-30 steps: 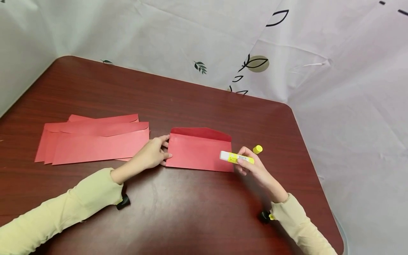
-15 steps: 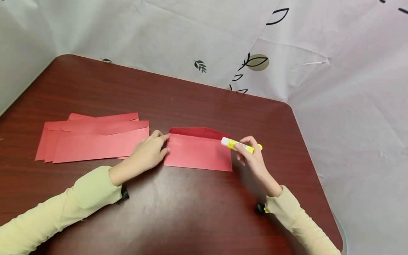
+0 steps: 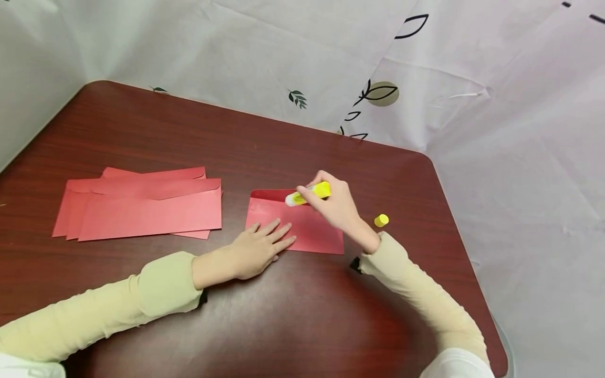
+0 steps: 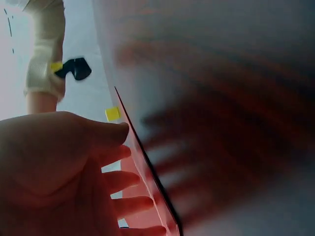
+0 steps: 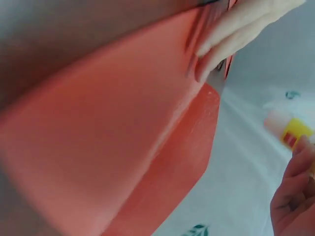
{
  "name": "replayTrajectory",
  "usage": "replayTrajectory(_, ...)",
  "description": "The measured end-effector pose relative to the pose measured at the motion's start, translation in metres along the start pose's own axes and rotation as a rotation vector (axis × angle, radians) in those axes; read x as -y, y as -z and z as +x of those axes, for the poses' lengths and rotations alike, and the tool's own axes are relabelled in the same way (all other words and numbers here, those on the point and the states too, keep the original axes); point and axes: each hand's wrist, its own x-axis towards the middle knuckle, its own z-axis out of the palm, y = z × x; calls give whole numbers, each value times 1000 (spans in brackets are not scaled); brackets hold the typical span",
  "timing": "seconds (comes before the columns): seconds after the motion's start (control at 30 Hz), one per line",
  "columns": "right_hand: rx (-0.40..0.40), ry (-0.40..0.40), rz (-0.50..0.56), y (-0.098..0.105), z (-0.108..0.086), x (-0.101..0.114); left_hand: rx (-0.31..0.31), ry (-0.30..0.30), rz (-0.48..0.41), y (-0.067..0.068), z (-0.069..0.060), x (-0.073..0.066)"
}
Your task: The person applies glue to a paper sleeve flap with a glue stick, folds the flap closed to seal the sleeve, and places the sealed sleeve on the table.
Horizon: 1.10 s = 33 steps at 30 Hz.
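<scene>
A red envelope (image 3: 312,228) lies on the table with its flap (image 3: 268,195) unfolded toward the far side. My left hand (image 3: 257,249) rests on its left part, fingers spread and straight; in the left wrist view the fingertips (image 4: 142,202) touch the paper. Above the envelope, my right hand (image 3: 333,202) pinches an uncapped glue stick (image 3: 302,196) between thumb and fingers, its white end pointing left near the flap fold. In the right wrist view the glue stick (image 5: 289,129) appears apart from the paper.
Several more red envelopes (image 3: 151,215) lie overlapping on the left of the brown table (image 3: 212,136). A yellow cap (image 3: 381,220) stands right of the envelope. White patterned sheeting (image 3: 236,58) surrounds the table's far and side edges.
My left hand has slid from the envelope's left edge onto its face, fingers spreading. My right hand has carried the glue stick left, over the flap, uncovering the cap.
</scene>
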Motion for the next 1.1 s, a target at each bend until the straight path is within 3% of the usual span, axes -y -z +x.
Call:
replayTrajectory(0.13,66,139,-121,-19,20,6,40,8,11,0,1,1)
replayTrajectory(0.47,266,311,-369,-60,49,5,93,-10,14,1,2,4)
replayTrajectory(0.8,301,323,-456,-78,56,7,154,-2,49,3,2,1)
replayTrajectory(1.1,266,325,-508,-86,60,8,189,14,34,5,3,1)
